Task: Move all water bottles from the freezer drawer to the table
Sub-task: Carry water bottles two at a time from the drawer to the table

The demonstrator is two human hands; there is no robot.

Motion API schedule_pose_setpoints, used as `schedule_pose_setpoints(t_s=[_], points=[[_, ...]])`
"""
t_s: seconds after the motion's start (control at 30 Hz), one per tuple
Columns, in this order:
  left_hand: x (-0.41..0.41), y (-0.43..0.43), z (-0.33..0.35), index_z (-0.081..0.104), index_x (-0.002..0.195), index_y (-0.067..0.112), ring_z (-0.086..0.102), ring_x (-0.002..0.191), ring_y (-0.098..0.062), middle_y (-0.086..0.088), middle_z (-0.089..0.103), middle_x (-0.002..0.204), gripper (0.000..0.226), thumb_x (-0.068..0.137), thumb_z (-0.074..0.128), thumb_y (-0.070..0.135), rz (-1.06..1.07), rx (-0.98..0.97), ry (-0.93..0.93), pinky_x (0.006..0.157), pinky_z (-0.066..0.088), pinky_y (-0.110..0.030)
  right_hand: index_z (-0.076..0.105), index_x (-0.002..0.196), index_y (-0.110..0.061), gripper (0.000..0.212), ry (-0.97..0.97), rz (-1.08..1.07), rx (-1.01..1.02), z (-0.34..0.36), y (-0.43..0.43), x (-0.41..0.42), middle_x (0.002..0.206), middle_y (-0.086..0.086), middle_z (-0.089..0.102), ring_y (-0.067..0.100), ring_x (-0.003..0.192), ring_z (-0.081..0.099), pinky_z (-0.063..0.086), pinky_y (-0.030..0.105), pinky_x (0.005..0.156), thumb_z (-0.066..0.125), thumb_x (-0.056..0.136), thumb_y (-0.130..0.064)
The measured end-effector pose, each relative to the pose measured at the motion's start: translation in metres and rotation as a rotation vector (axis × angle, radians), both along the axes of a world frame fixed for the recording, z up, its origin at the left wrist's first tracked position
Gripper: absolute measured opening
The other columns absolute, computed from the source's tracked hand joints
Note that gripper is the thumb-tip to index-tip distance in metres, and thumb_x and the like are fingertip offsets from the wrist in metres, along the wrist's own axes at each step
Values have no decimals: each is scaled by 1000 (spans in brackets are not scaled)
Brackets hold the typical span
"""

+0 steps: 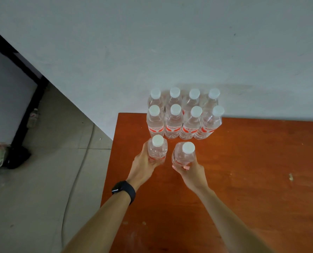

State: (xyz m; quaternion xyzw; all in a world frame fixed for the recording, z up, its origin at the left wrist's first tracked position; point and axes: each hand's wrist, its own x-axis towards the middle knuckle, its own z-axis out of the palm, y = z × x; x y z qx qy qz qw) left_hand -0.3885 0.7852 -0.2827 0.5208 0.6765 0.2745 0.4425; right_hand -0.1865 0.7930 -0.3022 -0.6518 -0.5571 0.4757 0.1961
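I am gripping one clear white-capped plastic water bottle [157, 150] in my left hand [145, 162], another [183, 155] in my right hand [190, 172], over the orange wooden desk [252, 161], near eight standing bottles [184, 115].

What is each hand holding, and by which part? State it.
Left hand grips a water bottle around its lower body; right hand grips another bottle likewise.

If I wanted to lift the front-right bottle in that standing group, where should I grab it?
Probably around the front-right bottle at its ribbed body near the red label, coming from the open right side: it stands upright, with neighbours close on its left and behind.
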Motion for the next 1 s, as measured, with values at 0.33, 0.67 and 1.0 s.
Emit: schedule_pose_setpoints(t_s=[0.33, 0.67, 1.0], points=[[7, 26, -3, 26, 155, 34, 60, 124, -17, 3, 49, 150, 70, 96, 63, 43, 32, 31, 93, 99, 54, -43, 23, 151, -28, 81, -19, -7, 63, -3, 37, -28, 131, -6, 64, 14, 97, 71, 53, 11, 65, 71, 88, -46], [0, 34, -16, 27, 150, 37, 54, 130, -18, 7, 47, 149, 72, 90, 63, 52, 112, 62, 41, 91, 47, -24, 24, 150, -30, 79, -11, 9, 33, -13, 50, -31, 134, -6, 63, 21, 114, 65, 46, 14, 76, 72, 88, -42], [-3, 40, -13, 17, 158, 37, 50, 136, -27, 0, 40, 155, 94, 85, 72, 58, 49, 54, 132, 101, 53, -49, 24, 148, -40, 84, 24, 11, 0, -11, 56, -31, 135, -10, 61, 19, 117, 63, 50, 26, 85, 77, 83, -44]])
